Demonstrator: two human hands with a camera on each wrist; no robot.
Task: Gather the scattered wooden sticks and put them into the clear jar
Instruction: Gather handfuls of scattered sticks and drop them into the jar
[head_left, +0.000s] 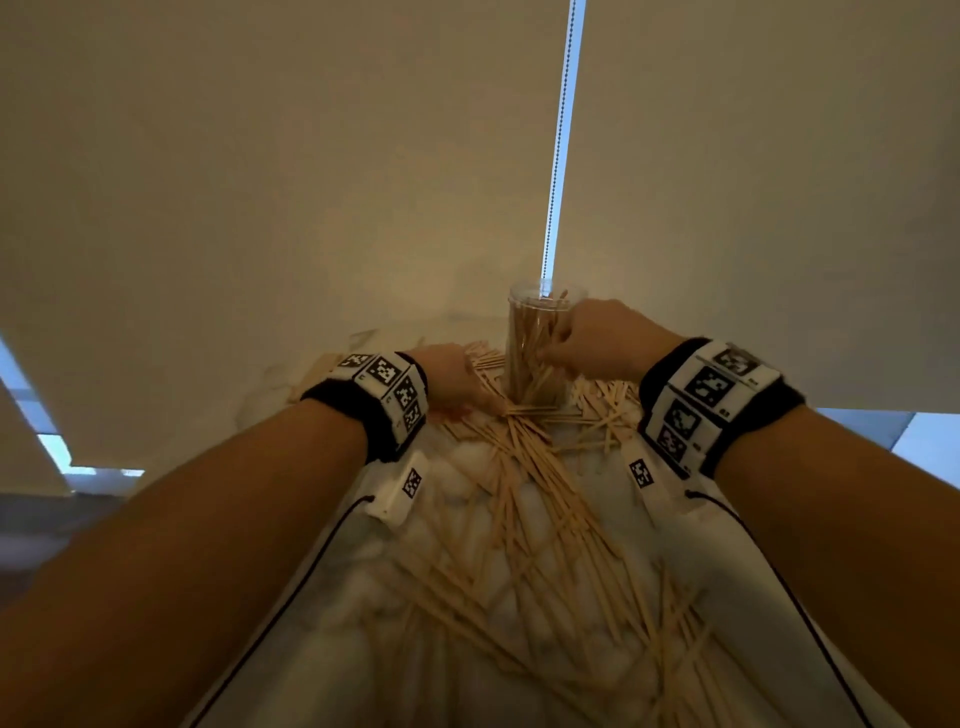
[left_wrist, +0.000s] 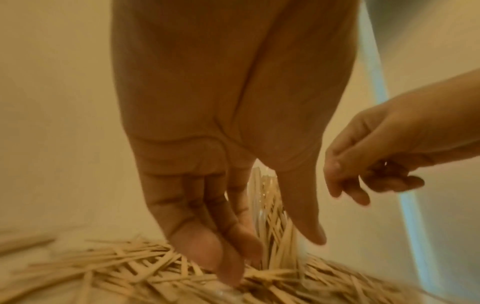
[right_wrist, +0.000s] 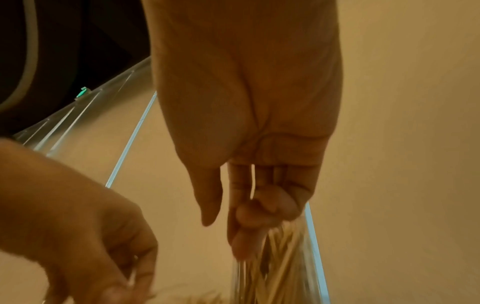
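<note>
A clear jar (head_left: 535, 338), packed with upright wooden sticks, stands at the far edge of the white marble table (head_left: 291, 374). Loose sticks (head_left: 540, 519) lie scattered from the jar's foot toward me. My left hand (head_left: 485, 402) reaches down at the jar's left foot. In the left wrist view its fingertips (left_wrist: 233, 271) dig into the stick pile (left_wrist: 130, 271), the thumb held apart, and the jar (left_wrist: 270, 205) shows between them. My right hand (head_left: 550, 353) hovers at the jar's right side, fingers loosely curled and empty (left_wrist: 348, 195). In the right wrist view these fingers (right_wrist: 241, 246) hang above the jar (right_wrist: 280, 271).
A pale roller blind hangs right behind the jar, its bead chain (head_left: 558, 156) dropping to the jar's rim. Sticks cover the table's middle and right, dense near the front right edge (head_left: 675, 649). Black cables (head_left: 779, 582) run from both wristbands.
</note>
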